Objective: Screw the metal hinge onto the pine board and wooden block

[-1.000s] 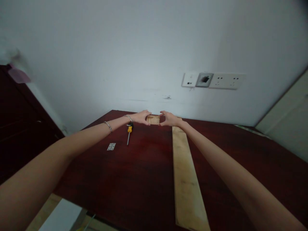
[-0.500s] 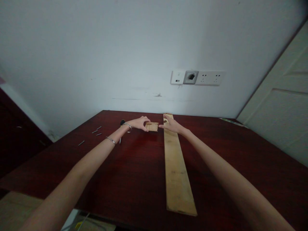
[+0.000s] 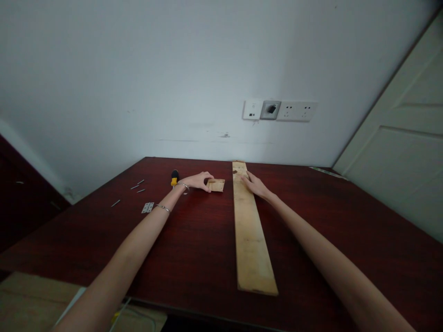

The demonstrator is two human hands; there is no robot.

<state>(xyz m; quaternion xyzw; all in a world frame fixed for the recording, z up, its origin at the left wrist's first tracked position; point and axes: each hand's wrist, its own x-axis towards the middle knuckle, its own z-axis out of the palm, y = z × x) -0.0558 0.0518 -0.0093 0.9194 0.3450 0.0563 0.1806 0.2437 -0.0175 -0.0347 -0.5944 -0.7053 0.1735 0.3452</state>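
Observation:
My left hand (image 3: 200, 180) is closed around the left end of a small wooden block (image 3: 217, 185), held between thumb and fingers. A long flat wooden board (image 3: 249, 230) lies lengthwise to the right of the block, with a gap between them. My right hand (image 3: 256, 186) grips the board's right edge near its far end, thumb over the top face; its fingers are partly hidden. Beside my left wrist lies a screwdriver (image 3: 175, 177) with a black and yellow handle, its shaft mostly hidden by the wrist. A metal hinge (image 3: 147, 207) lies left of my left forearm.
Several screws (image 3: 134, 187) are scattered on the left of the dark red table (image 3: 194, 258). Behind it rises a white wall with sockets (image 3: 297, 111). A white door (image 3: 408, 138) stands at the right. A thin printed strip (image 3: 328, 173) lies near the back right edge.
My right hand has moved from over the board's far end to its right edge and taken hold there. The left hand still holds the block. The view has shifted slightly, uncovering the hinge and screwdriver handle.

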